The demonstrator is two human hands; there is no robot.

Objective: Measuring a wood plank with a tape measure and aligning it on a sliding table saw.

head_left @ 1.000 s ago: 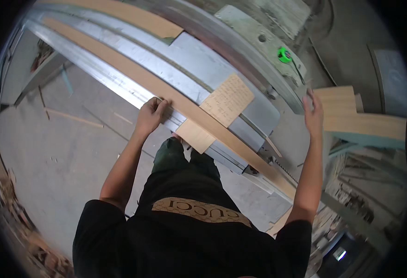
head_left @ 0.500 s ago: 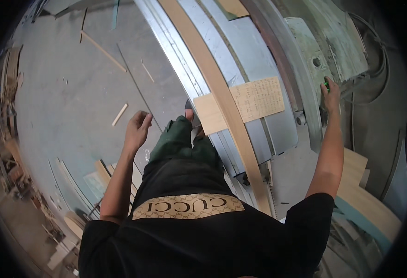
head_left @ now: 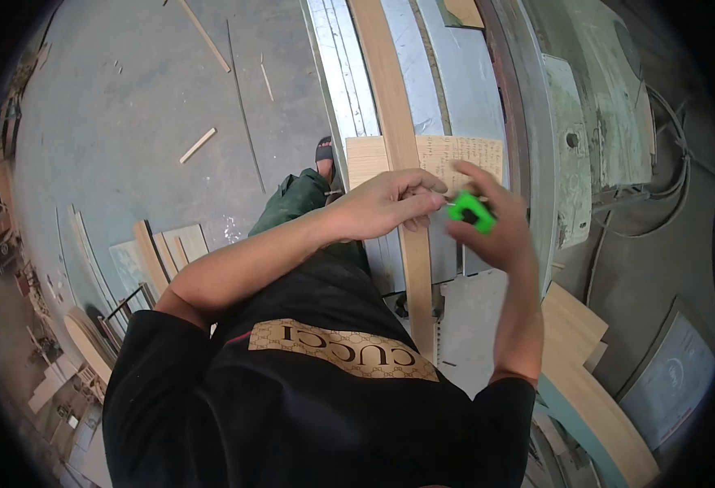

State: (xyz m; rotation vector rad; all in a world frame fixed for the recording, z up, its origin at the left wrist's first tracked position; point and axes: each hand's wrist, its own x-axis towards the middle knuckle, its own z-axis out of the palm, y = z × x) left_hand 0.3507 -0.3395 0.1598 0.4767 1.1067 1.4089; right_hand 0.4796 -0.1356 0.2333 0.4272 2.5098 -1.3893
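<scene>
A bright green tape measure (head_left: 461, 213) with a dark middle is in my right hand (head_left: 505, 224), which is slightly blurred; the thumb and lower fingers grip it and the index finger is raised. My left hand (head_left: 382, 205) meets it from the left, thumb and fingers pinched at the short metal end of the tape. Both hands are above a long wooden strip (head_left: 390, 98) lying along the metal machine table (head_left: 410, 61). Under the strip, crosswise, is a thin wooden board (head_left: 459, 154) with handwriting on it, partly hidden by my hands.
A dark rail (head_left: 513, 106) and a worn, pale green machine body (head_left: 569, 163) stand right of the table. Cables (head_left: 673, 191) loop beyond. Wood offcuts (head_left: 198, 145) lie on the floor at left. Curved panels (head_left: 597, 398) sit at lower right, more boards (head_left: 152, 252) at lower left.
My right hand has come in from the machine on the right with the green tape measure. My left hand has swung right from over the floor to meet it above the strip.
</scene>
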